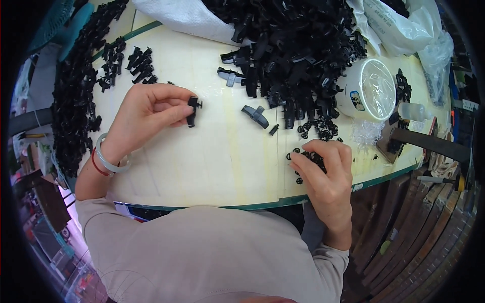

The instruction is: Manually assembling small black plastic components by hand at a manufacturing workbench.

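Note:
My left hand pinches a small black plastic clip between thumb and fingers, held just above the pale tabletop. My right hand rests near the table's front edge with its fingertips curled down onto a scatter of small black rings; whether it grips one is hidden by the fingers. A big heap of black plastic clips lies across the far middle. One loose clip sits between my hands.
A row of finished black pieces runs along the left edge. A round white tub with a clear film lid stands at the right. White sacks and plastic bags lie at the back. Wooden slats sit lower right.

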`<state>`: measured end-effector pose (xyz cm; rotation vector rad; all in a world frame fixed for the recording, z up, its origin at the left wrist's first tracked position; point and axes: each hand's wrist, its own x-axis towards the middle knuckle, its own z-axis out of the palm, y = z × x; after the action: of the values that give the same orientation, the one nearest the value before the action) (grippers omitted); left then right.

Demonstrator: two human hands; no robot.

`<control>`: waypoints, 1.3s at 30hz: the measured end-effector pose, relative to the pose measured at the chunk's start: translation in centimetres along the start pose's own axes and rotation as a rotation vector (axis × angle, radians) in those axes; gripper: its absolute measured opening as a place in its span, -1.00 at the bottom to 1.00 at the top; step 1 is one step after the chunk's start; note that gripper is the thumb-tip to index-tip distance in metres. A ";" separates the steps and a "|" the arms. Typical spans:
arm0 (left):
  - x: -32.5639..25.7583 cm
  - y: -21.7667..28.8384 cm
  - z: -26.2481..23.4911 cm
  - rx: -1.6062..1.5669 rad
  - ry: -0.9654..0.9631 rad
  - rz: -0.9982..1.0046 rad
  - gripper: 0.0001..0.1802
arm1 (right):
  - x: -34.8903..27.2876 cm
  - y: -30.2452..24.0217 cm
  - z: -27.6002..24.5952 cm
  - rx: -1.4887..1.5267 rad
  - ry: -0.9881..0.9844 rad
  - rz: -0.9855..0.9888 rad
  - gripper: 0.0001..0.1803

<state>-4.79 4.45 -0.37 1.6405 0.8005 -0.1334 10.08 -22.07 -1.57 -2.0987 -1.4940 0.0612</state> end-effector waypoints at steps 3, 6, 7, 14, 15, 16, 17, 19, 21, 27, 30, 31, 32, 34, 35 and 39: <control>-0.8 -0.5 -0.4 0.061 0.134 0.082 -0.75 | -0.1 0.3 0.6 0.019 -0.032 -0.038 -0.69; -1.2 -0.1 -0.1 0.609 0.355 0.421 -0.75 | 0.3 0.2 -0.1 0.121 0.017 -0.116 -0.72; -1.1 0.2 0.3 0.609 0.364 0.419 -0.75 | 0.2 0.0 0.0 0.123 0.017 -0.125 -0.72; 2.5 1.4 4.5 0.673 0.135 0.994 -0.74 | -0.7 0.3 -0.7 0.845 0.321 0.233 -0.79; 2.9 1.3 4.9 0.670 0.108 0.989 -0.74 | -0.7 0.6 -0.9 0.839 0.321 0.235 -0.79; 3.2 1.3 5.2 0.669 0.074 0.985 -0.74 | -0.9 0.9 -1.1 0.850 0.329 0.252 -0.82; 3.2 1.3 5.4 0.667 0.066 0.987 -0.74 | -1.1 1.1 -1.3 0.862 0.338 0.269 -0.85; 3.2 1.2 5.7 0.634 0.042 0.964 -0.73 | -1.5 1.5 -1.1 0.917 0.369 0.283 -0.86; 3.1 0.9 5.9 0.633 0.018 0.950 -0.72 | -1.9 1.9 -0.8 1.051 0.403 0.320 -0.84; 2.7 1.1 5.8 0.720 -0.118 0.929 -0.71 | -1.7 2.1 -1.0 1.167 0.473 0.393 -0.78; 2.8 1.7 5.6 0.694 -0.200 1.025 -0.74 | -1.8 2.6 -1.2 1.237 0.517 0.412 -0.77; 2.9 1.9 5.6 0.640 -0.246 1.106 -0.76 | -1.9 2.9 -1.2 1.214 0.518 0.344 -0.76; 2.9 1.8 5.8 0.638 -0.255 1.113 -0.76 | -2.0 3.0 -1.0 1.208 0.527 0.348 -0.76; 2.7 1.7 6.2 0.672 -0.328 1.140 -0.80 | -2.0 3.1 -0.8 1.129 0.544 0.311 -0.76; 2.8 1.6 6.3 0.674 -0.332 1.144 -0.80 | -2.2 3.1 -0.7 1.127 0.550 0.310 -0.76; 4.3 1.9 6.7 0.585 -0.546 1.051 -0.84 | -2.5 3.2 -0.8 1.161 0.544 0.341 -0.77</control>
<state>1.77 0.12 -2.66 2.2248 -0.6143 -0.0565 12.16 -25.33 -3.06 -1.2116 -0.5029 0.3561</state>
